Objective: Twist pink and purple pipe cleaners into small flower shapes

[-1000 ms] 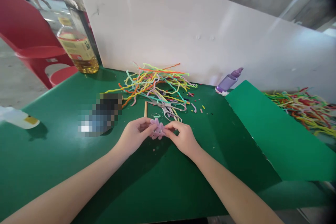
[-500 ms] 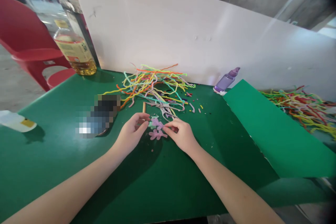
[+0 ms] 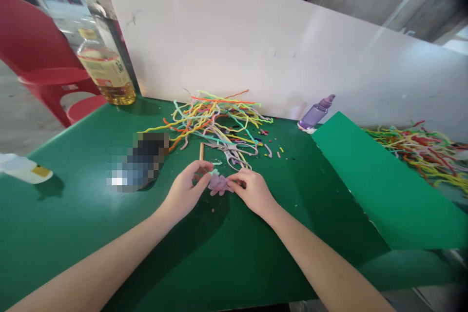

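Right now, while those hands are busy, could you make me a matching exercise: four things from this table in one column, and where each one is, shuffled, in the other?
Things
1. Scissors
2. Purple squeeze bottle
3. Oil bottle
4. Light-purple fuzzy petals

Places
A. At the fingertips of the right hand
B. At the far left corner of the green table
C. At the near edge of the middle pile of fuzzy stems
D. Just left of the slanted green board

Right pairs: 1-C, 2-D, 3-B, 4-A
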